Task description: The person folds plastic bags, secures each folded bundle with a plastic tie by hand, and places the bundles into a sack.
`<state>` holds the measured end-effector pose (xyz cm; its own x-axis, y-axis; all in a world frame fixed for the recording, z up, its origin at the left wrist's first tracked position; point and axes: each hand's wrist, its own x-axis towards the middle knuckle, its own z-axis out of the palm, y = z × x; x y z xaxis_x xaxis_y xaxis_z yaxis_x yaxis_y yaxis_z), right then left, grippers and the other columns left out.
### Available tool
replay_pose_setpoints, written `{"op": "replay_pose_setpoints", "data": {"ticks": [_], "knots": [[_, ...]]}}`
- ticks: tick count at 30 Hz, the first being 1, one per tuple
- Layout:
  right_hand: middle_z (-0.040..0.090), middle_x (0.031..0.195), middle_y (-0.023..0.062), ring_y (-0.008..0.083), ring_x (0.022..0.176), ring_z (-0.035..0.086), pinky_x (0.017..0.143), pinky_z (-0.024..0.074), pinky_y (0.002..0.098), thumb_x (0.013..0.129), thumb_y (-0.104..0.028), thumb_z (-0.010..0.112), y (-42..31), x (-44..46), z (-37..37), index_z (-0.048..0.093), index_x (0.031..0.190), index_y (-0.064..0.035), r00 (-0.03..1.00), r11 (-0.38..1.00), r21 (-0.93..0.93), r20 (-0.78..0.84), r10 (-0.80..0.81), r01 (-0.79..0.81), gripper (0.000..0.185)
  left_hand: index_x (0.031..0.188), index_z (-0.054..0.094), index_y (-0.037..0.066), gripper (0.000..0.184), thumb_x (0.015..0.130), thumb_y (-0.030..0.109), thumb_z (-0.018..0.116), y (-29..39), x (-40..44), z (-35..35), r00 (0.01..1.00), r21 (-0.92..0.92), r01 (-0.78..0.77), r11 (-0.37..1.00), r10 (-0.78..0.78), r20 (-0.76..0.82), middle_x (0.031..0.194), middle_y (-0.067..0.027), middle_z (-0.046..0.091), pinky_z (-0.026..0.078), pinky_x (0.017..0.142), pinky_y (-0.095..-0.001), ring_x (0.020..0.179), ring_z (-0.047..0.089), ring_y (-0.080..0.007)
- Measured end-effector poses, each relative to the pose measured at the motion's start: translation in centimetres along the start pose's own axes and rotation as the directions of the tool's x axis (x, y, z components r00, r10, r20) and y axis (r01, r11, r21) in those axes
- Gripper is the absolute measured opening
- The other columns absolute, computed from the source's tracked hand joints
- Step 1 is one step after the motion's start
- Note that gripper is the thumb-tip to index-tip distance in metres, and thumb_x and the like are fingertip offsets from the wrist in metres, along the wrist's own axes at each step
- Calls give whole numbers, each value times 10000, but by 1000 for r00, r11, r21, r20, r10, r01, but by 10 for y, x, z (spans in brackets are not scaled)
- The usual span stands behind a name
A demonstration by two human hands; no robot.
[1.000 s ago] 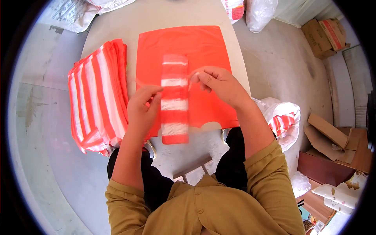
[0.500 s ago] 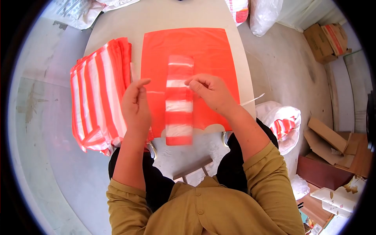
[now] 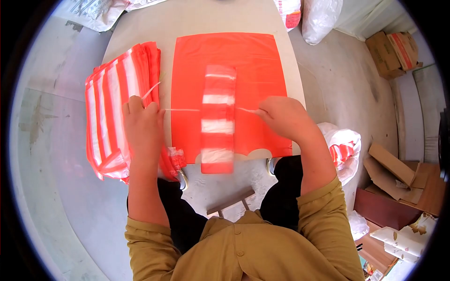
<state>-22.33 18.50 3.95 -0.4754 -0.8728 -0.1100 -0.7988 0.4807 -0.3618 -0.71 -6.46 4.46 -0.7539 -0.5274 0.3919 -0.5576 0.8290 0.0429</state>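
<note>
A folded strip of red-and-white striped plastic bags [image 3: 217, 125] lies lengthwise on a flat red plastic sheet [image 3: 255, 61], its near end past the sheet's edge. A thin white string [image 3: 183, 110] runs crosswise at the strip; whether it passes under is hidden. My left hand [image 3: 143, 124], fingers closed, grips the string on the left, and a loose end sticks up above the knuckles. On the right, my right hand [image 3: 283, 114] pinches the string's other part. Beside my left hand rests a thick stack of striped plastic bags [image 3: 112, 98].
The pale table [image 3: 154, 23] extends away from me. A white sack [image 3: 340, 150] with striped plastic inside stands to the right. Cardboard boxes [image 3: 391, 54] are at the far right, with an open carton [image 3: 391, 171] nearer. White bags [image 3: 321, 18] stand behind the table.
My hands have moved apart, left hand leftward and right hand rightward. String now shows on both sides of the strip, held in each hand. The strip stays on the sheet.
</note>
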Motion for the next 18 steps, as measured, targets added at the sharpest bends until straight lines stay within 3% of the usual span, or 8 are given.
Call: {"op": "replay_pose_setpoints", "data": {"ticks": [4, 6, 7, 10, 13, 14, 17, 18], "knots": [[685, 977, 124, 348, 940, 650, 796, 520, 447, 958, -238, 623, 4, 1, 5, 688, 893, -29, 981, 989, -137, 193, -27, 54, 228, 801, 701, 15, 121, 805, 96, 791, -7, -3, 0, 994, 81, 4, 997, -13, 108, 1016, -119, 560, 515, 851, -410, 1006, 543, -306], [687, 1027, 117, 329, 955, 654, 816, 527, 427, 959, -223, 632, -5, 2, 2, 693, 890, -27, 976, 984, 124, 161, -149, 130, 216, 791, 701, 18, 110, 806, 90, 783, -7, -6, 4, 997, 37, -20, 999, 17, 78, 1094, -130, 586, 517, 887, -411, 1062, 550, -314], [688, 1052, 113, 319, 963, 656, 826, 531, 416, 960, -215, 637, -12, 4, 1, 696, 889, -26, 970, 953, 251, 133, -205, 167, 210, 794, 700, 17, 104, 808, 84, 778, -7, -8, 6, 998, -22, -54, 998, 55, 27, 1148, -136, 598, 516, 912, -409, 1108, 553, -319], [680, 1074, 84, 241, 949, 657, 839, 525, 372, 990, -210, 635, -21, 13, 22, 686, 923, -19, 902, 816, 389, -246, -356, 428, 209, 797, 693, 3, 104, 803, 67, 775, 1, -7, 0, 990, -266, -140, 954, 130, -53, 1268, -159, 595, 488, 993, -411, 1227, 531, -339], [686, 1049, 59, 172, 953, 640, 863, 516, 332, 1028, -212, 609, -40, 17, 22, 675, 988, -13, 994, 595, 798, -47, -99, 97, 213, 809, 677, -12, 103, 830, 50, 756, 9, -6, 0, 990, -607, -117, 786, 142, -7, 1250, -148, 611, 486, 997, -383, 1227, 555, -304], [684, 1033, 55, 161, 952, 635, 861, 515, 321, 1034, -199, 597, -42, 20, 23, 669, 1014, -8, 997, 598, 799, -24, -73, 63, 204, 814, 670, -17, 103, 846, 44, 747, 11, -6, 1, 989, -714, -84, 695, 144, 24, 1225, -139, 623, 492, 984, -369, 1209, 573, -282], [689, 1000, 55, 152, 948, 640, 853, 520, 304, 1046, -155, 567, -46, 30, 34, 663, 1092, -3, 1000, 609, 793, 19, 1, -15, 186, 859, 664, -28, 80, 888, 28, 712, 19, -4, 3, 942, -896, 222, 385, 152, 299, 1055, -107, 657, 518, 895, -320, 1014, 643, -199], [699, 1001, 65, 164, 946, 653, 851, 527, 309, 1046, -139, 560, -48, 33, 41, 667, 1118, -7, 1000, 618, 786, 12, 24, -24, 184, 875, 665, -29, 66, 893, 22, 703, 23, -6, 4, 941, -904, 221, 366, 162, 296, 1001, -96, 656, 521, 856, -309, 950, 644, -183]]}}
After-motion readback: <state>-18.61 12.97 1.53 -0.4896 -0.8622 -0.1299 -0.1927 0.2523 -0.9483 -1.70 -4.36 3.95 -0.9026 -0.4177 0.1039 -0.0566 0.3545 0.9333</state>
